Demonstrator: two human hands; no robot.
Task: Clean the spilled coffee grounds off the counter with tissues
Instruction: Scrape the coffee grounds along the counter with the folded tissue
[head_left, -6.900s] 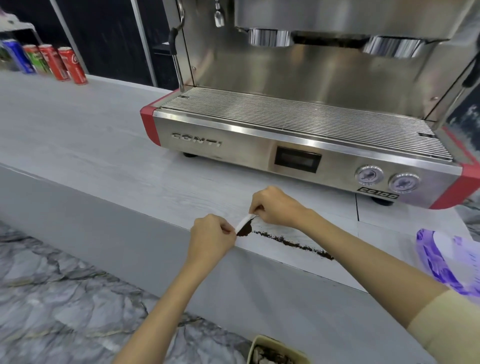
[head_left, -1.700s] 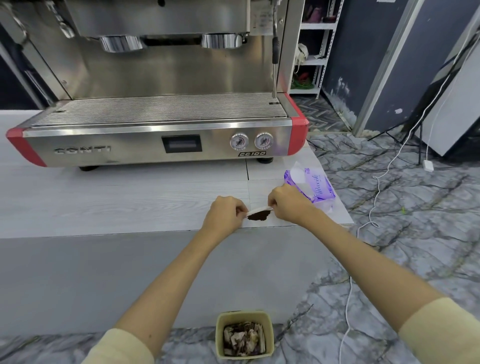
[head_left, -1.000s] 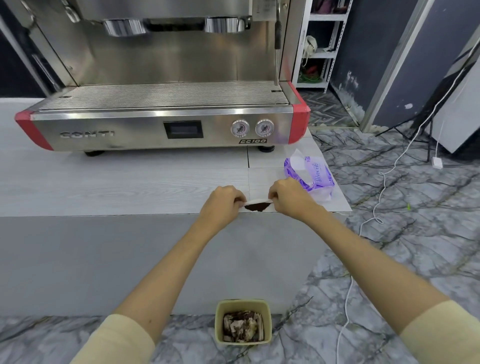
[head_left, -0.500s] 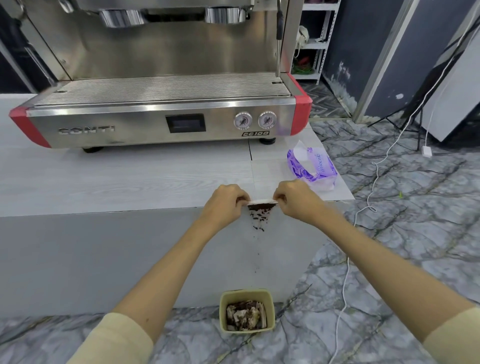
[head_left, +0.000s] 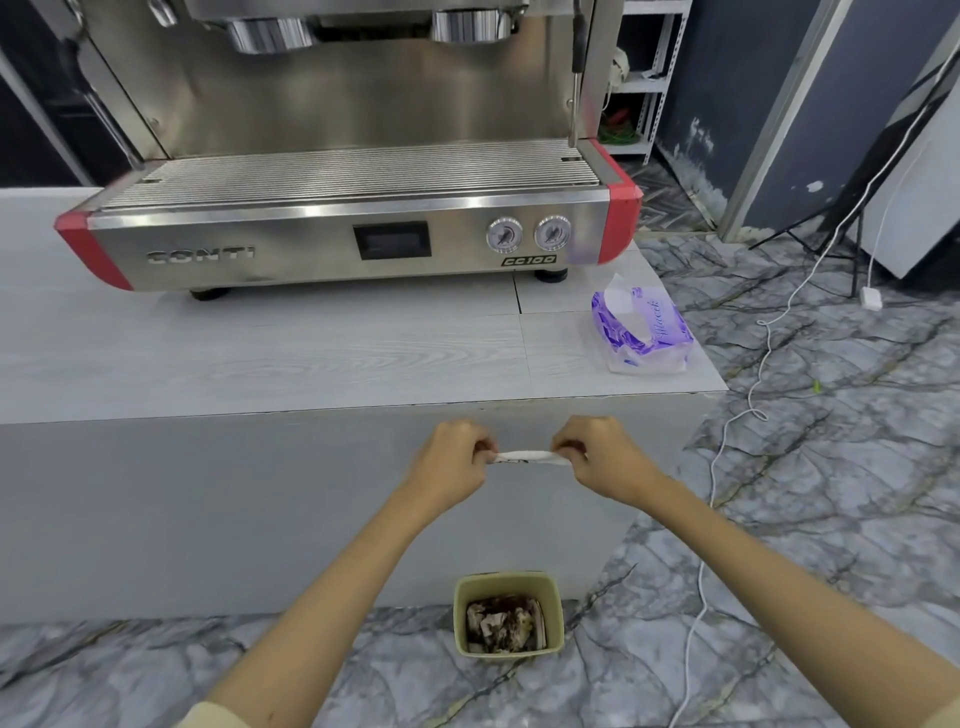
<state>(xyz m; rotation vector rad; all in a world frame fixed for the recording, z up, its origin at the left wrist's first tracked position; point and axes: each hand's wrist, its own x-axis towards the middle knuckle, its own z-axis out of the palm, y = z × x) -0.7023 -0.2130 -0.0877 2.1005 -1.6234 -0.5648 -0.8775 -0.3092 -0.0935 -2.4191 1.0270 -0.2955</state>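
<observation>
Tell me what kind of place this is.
Probably a café or coffee-bar counter: a commercial two-group espresso machine sits on the counter, with a tissue pack beside it.

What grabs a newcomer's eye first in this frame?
Centre frame, the left hand and right hand pinch a tissue stretched between them, held off the counter's front edge above a small bin on the floor. Behind, a steel espresso machine dominates the counter, a purple tissue pack to its right.
</observation>
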